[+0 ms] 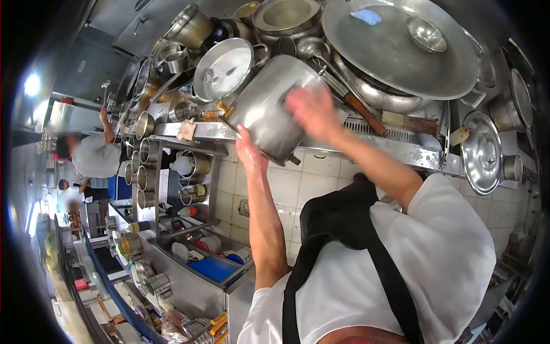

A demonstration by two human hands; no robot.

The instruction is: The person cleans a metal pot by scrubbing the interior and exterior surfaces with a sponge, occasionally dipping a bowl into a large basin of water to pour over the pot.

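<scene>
A big dented metal pot (264,114) hangs tilted on its side over the steel counter edge (401,150). My left hand (250,150) grips it from below, near its rim. Blurred by motion, my right hand (312,110) lies against the pot's upper wall. Both bare arms reach up from my white shirt and black apron (344,229). What is inside the pot is hidden.
A huge round lid (395,51) covers a wok, with a small bowl (425,33) on it. Pots, a ladle (312,49) and a brush lie around. A rack of metal cups (143,166) stands left. A person in white (94,153) works far left.
</scene>
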